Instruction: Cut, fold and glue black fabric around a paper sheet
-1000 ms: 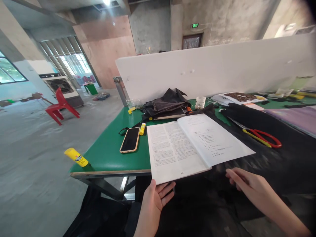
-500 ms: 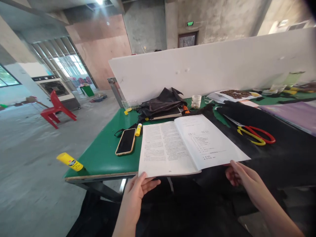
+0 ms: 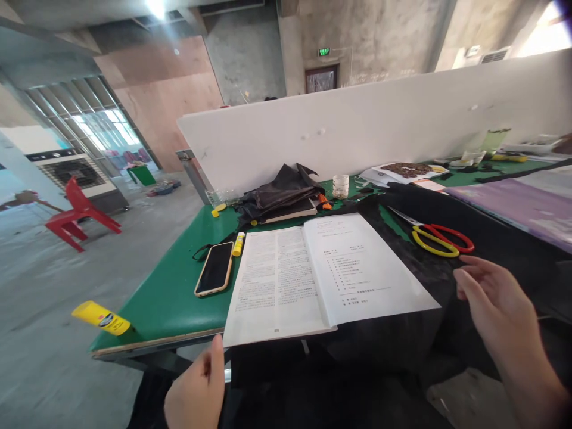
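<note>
An open book (image 3: 277,286) with printed pages lies on the table, its right page (image 3: 370,268) reaching over black cloth. My left hand (image 3: 196,384) is just off the book's lower left corner, fingers curled and thumb raised, holding nothing. Over the black cloth, to the right of the book, my right hand (image 3: 496,304) is empty, with fingers loosely bent and apart. Just beyond its fingertips lie scissors (image 3: 435,238) with one red and one yellow handle, blades pointing away to the left.
Left of the book lie a phone (image 3: 214,269) and a small glue stick (image 3: 238,244). A larger yellow glue stick (image 3: 102,318) stands at the green table's (image 3: 170,304) left corner. Behind are folded black material (image 3: 281,190), a clear cup (image 3: 340,186) and a white partition (image 3: 357,125).
Both hands have let go of the book, which now rests flat on the table. My left hand drew back down and left; my right moved up and right towards the scissors. The view shifted slightly.
</note>
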The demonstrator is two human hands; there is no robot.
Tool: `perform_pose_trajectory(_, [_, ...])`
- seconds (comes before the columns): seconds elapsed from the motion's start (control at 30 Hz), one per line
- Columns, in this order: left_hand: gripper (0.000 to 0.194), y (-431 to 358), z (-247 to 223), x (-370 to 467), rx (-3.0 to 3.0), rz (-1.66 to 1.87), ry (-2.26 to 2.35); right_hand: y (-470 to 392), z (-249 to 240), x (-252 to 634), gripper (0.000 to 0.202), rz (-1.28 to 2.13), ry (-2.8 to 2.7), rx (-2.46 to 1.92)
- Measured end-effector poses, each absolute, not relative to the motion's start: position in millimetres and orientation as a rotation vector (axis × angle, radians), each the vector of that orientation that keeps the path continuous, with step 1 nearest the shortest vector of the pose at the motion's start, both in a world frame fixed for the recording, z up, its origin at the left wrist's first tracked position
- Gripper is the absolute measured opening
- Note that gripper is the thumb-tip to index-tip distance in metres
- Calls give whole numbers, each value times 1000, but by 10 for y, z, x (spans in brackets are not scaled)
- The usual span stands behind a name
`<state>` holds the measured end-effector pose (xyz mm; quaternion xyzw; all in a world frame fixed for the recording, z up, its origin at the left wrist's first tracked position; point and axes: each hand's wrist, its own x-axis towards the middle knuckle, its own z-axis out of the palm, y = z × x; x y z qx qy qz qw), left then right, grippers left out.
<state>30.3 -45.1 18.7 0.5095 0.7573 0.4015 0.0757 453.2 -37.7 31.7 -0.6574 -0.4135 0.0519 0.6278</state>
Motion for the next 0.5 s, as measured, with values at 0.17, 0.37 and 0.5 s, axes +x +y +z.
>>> perform_pose_trajectory(0.17, [22,-487,610,583,2322,1529,1729,-75,805,4181,37,14,-1441,-1542])
perform_pose_trajectory(0.37, [23,61,1222,1271,2541,876,1177,476,1031,3789,50,88,-2293,-1473])
perform_pose_trajectory(0.5, [41,461,1086,1557,2632,458,1095,775,634,3893,65,101,-2448,-1597])
